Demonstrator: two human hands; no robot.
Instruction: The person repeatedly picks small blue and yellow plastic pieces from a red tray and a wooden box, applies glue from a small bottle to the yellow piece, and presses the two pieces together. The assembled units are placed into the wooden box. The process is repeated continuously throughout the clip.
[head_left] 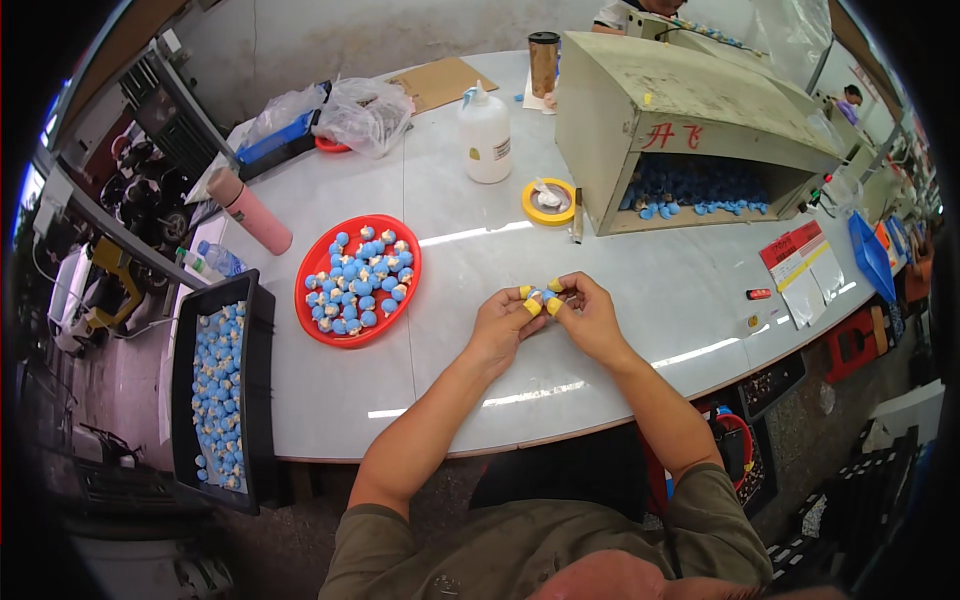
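Close together over the table, my left hand (pixel 507 318) and my right hand (pixel 584 313) pinch a small blue-and-white piece (pixel 541 296) between thumbs and forefingers. Yellow covers wrap those fingertips, and they hide most of the piece. To the left of my hands, a round red tray (pixel 415 283) holds many small blue balls (pixel 362 275) with cream-coloured parts on them. Farther left, a black crate (pixel 262 390) is filled with more of the same balls. Blue pieces (pixel 690 185) lie heaped inside the open-fronted grey-green box (pixel 605 130) at the back right.
A white squeeze bottle (pixel 486 140), a yellow tape roll (pixel 548 216) and a box cutter (pixel 577 216) lie beyond my hands. A pink flask (pixel 250 212) stands at the left, and a brown cup (pixel 543 62) at the back. Red-and-yellow papers (pixel 800 265) lie at the right.
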